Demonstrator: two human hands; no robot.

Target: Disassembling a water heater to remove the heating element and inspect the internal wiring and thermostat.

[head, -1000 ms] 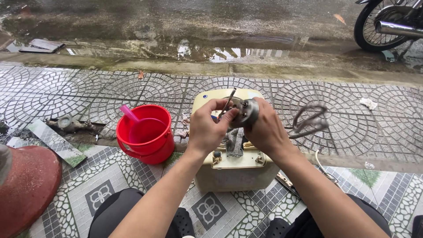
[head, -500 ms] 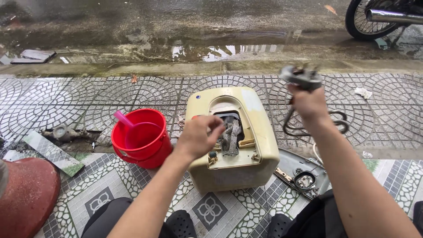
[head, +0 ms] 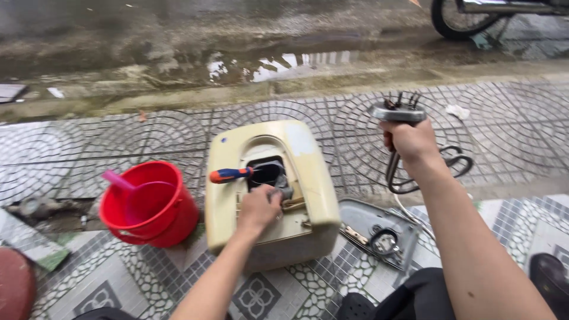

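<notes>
Cream water heater sits centre; left hand presses fingers together inside its opening, right hand clamped on heating element at right.

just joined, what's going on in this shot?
A person sits on patterned paving over a cream box-shaped water heater casing. The right hand holds a metal heating element with a round flange and looped tube up, clear of the casing. The left hand rests at the casing's open hatch, beside an orange-and-blue-handled screwdriver. A red plastic bucket stands alongside.
</notes>
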